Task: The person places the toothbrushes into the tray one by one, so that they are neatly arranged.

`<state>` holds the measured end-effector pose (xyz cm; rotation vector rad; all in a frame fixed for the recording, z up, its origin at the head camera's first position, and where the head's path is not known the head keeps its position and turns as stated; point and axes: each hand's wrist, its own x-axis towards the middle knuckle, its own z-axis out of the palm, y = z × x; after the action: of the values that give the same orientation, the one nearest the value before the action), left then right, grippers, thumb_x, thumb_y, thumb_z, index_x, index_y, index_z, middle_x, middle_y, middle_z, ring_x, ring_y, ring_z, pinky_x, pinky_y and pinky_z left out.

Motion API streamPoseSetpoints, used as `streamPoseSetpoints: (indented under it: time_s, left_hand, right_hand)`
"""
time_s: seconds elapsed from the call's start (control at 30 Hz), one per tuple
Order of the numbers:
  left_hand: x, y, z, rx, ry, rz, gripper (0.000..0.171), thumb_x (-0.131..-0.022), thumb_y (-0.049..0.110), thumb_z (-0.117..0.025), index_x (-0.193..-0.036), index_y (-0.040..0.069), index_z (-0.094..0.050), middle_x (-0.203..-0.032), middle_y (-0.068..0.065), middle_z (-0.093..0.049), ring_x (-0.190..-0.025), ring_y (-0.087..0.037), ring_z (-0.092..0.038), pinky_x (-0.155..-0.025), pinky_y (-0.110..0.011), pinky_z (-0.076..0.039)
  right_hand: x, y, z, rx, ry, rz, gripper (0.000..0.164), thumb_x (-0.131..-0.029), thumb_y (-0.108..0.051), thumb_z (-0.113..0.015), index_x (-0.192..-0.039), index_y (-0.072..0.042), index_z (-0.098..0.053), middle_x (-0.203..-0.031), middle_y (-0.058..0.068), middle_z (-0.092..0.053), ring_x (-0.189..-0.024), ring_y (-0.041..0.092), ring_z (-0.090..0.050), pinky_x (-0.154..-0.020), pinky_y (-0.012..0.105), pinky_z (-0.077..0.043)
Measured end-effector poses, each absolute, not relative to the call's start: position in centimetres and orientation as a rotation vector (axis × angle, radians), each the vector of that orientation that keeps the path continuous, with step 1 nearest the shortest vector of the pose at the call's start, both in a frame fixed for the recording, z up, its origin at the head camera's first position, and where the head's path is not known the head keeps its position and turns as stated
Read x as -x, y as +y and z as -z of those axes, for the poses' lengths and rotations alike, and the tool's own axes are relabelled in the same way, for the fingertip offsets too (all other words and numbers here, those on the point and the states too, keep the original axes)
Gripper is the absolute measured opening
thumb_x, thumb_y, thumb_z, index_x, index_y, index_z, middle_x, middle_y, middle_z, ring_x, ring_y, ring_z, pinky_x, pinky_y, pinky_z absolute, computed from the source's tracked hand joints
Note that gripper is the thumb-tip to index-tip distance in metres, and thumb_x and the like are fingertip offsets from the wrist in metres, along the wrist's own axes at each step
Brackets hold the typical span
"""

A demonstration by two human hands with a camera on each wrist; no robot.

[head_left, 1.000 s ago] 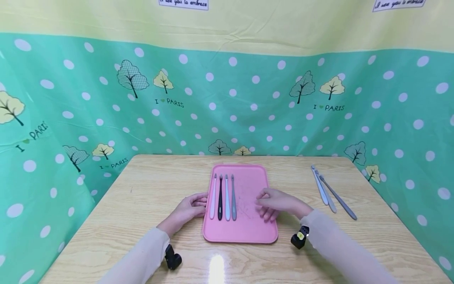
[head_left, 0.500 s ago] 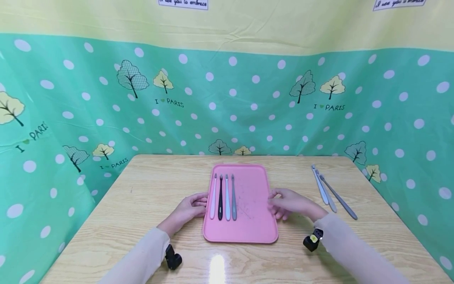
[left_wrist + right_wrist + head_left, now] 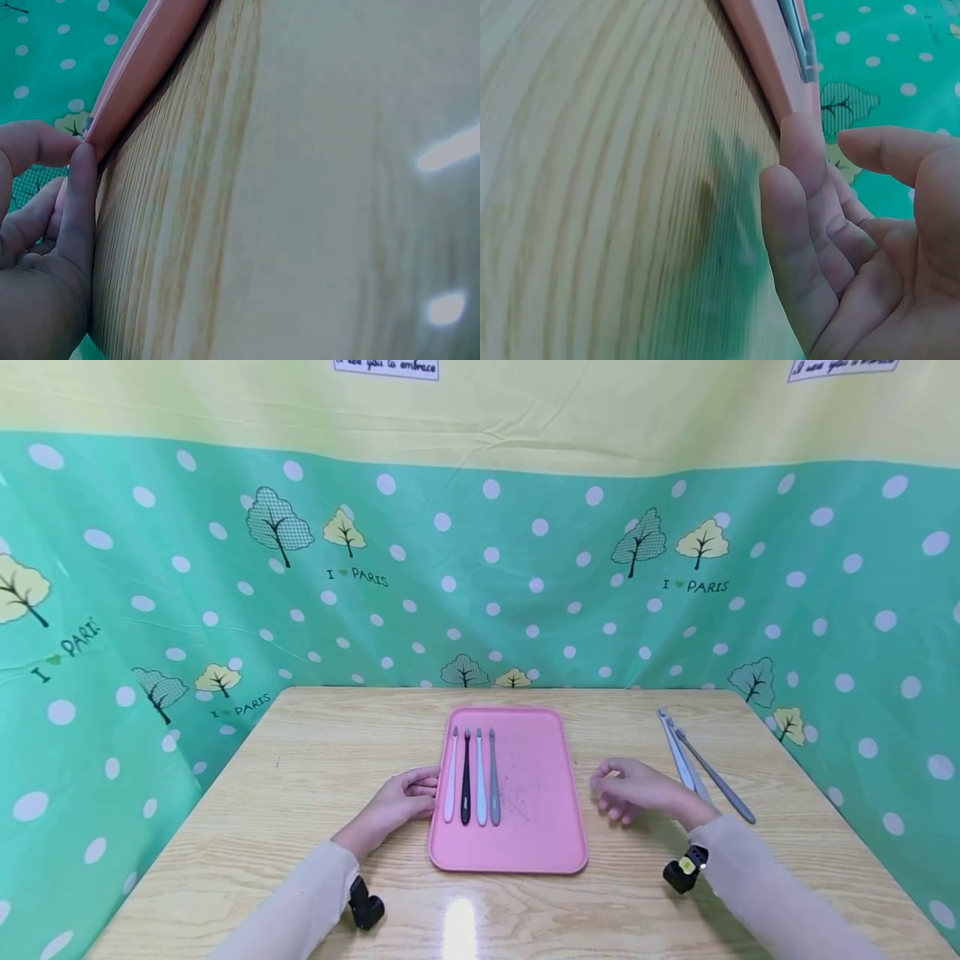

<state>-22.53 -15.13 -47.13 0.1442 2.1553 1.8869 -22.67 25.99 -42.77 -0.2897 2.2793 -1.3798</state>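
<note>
A pink tray (image 3: 536, 843) lies on the table with toothbrushes side by side in its left half: a pale pink toothbrush (image 3: 450, 785), a black toothbrush (image 3: 466, 785), a pale blue toothbrush (image 3: 481, 785) and a grey toothbrush (image 3: 494, 785). At the tray's left edge my left hand (image 3: 401, 802) pinches the rim (image 3: 112, 124) between thumb and finger. My right hand (image 3: 637, 789) hovers just right of the tray, fingers loosely bent and holding nothing. In the right wrist view, thumb and fingertips (image 3: 804, 142) stand apart.
Three more toothbrushes lie at the right of the wooden table (image 3: 337, 727), behind the right forearm: a pale blue toothbrush (image 3: 675, 752), a grey-blue one partly hidden by the hand, and a dark grey toothbrush (image 3: 716, 777). A green dotted curtain (image 3: 487, 610) hangs behind.
My right hand has moved right, from over the tray's right side to the table beside it. The left hand and the toothbrushes have stayed put.
</note>
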Motion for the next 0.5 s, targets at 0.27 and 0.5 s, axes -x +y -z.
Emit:
streamPoseSetpoints:
  time_s: [0.27, 0.5]
  left_hand:
    - [22.6, -15.2, 47.2, -0.158, 2.149, -1.89, 0.062, -0.086, -0.004, -0.066, -0.145, -0.002, -0.048, -0.124, -0.017, -0.058, -0.106, -0.023, -0.062, -0.088, -0.035, -0.061]
    - [22.8, -15.2, 47.4, -0.134, 2.138, -1.901, 0.063, -0.084, -0.005, -0.067, -0.145, -0.002, -0.048, -0.124, -0.018, -0.058, -0.106, -0.023, -0.062, -0.089, -0.034, -0.06]
  right_hand:
    - [22.3, 27.7, 42.3, 0.188, 2.319, 1.382, 0.035, -0.102, -0.023, -0.056, -0.121, 0.005, -0.052, -0.086, 0.013, -0.068, -0.066, 0.018, -0.065, -0.059, 0.033, -0.062]
    - [22.2, 29.4, 42.2, 0.126, 2.359, 1.37, 0.037, -0.101, -0.022, -0.056, -0.123, 0.008, -0.05, -0.087, 0.012, -0.066, -0.067, 0.017, -0.063, -0.059, 0.032, -0.061]
